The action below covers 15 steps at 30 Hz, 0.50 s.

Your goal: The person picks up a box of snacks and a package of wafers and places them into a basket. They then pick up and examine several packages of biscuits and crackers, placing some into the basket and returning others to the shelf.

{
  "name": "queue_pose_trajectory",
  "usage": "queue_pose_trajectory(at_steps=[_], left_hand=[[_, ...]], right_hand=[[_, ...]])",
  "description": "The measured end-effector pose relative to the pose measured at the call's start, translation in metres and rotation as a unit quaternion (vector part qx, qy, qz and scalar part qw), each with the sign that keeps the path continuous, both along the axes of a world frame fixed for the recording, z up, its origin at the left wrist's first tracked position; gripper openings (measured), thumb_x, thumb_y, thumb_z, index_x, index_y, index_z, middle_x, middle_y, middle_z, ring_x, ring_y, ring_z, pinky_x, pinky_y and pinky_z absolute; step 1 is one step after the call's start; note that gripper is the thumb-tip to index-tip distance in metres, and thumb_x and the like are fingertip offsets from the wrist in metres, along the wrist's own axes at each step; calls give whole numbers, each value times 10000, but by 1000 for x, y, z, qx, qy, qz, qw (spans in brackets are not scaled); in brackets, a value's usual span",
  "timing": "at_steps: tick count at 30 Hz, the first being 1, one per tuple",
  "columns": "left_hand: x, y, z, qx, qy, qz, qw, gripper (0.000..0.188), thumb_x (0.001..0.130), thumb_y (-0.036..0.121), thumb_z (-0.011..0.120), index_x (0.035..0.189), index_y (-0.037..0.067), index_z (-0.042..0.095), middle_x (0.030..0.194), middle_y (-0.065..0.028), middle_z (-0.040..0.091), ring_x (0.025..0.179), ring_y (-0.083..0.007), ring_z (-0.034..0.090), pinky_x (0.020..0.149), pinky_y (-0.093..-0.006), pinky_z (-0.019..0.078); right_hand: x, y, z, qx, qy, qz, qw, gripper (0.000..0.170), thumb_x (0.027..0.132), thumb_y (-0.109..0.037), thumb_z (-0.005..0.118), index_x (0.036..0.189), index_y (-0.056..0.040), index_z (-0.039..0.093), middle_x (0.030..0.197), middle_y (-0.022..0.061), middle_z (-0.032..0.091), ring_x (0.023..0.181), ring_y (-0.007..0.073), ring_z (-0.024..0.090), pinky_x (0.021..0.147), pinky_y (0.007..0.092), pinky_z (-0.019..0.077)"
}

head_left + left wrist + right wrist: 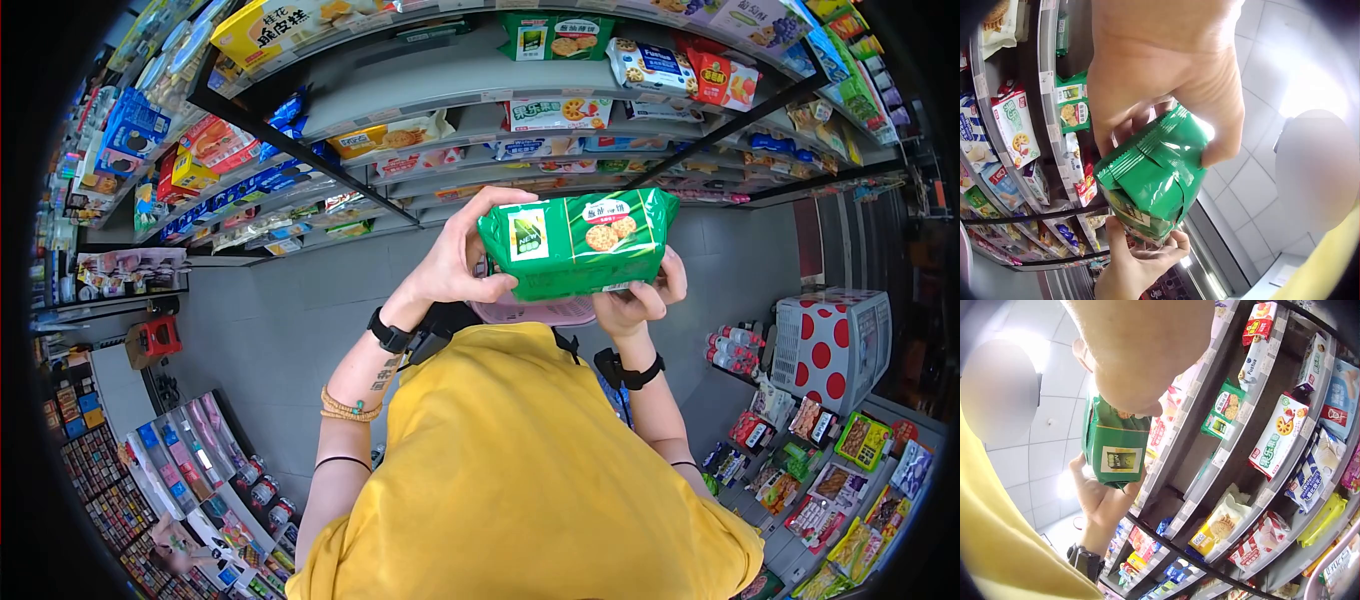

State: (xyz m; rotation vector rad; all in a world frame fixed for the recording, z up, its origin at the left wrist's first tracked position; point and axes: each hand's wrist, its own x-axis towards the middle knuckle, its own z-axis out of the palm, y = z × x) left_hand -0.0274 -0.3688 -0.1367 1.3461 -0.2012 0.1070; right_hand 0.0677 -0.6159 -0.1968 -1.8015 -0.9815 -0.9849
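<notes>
A green packet of crackers (575,262), with round crackers pictured on its front, is held up in front of the chest by both hands. My left hand (462,255) grips its left end, thumb along the lower edge. At the opposite end, my right hand (645,300) holds the lower corner with curled fingers. The left wrist view shows the crimped end seal of the green packet (1169,169) near the left palm. In the right wrist view, the small "NEW" picture panel on the packet (1121,460) faces the camera.
Curved shelves (470,98) of packaged snacks stand ahead, with a similar green packet (558,38) on an upper one. Below the held packet is a pink basket (540,312). A red-dotted white cabinet (835,345) and bundled bottles (735,350) stand on the right.
</notes>
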Motion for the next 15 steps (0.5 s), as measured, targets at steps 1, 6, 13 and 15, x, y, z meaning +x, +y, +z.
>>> queue_pose_trajectory(at_steps=[1,6,13,15], left_hand=[[0,1,-1,1,2,2,1000,813,653,69,736,1399,12,419,1326,-72,483,1247,-161,491,1074,-323,390],[-3,4,-3,-43,25,0,999,800,669,47,710,1411,15,412,1340,-70,478,1261,-161,488,1068,-322,405],[-4,5,-8,-119,43,8,992,799,754,150,770,1431,67,354,1324,-75,478,1255,-170,487,1058,-322,400],[-5,6,-15,-126,56,36,990,831,752,252,822,1416,90,348,1307,-71,494,1250,-181,490,1056,-325,387]], right_hand=[[0,0,0,-1,1,4,1000,612,721,-106,841,1080,-222,359,1267,138,392,1209,347,425,1009,471,416],[-4,0,0,-37,-1,0,999,739,677,-136,888,1158,-218,334,1326,144,361,1218,357,456,962,452,438],[-10,1,6,-58,10,4,998,721,685,-145,885,1170,-209,356,1348,149,362,1236,354,434,987,457,417],[-13,0,9,-65,21,11,998,727,678,-144,887,1186,-211,371,1350,148,366,1238,352,429,991,462,411]])
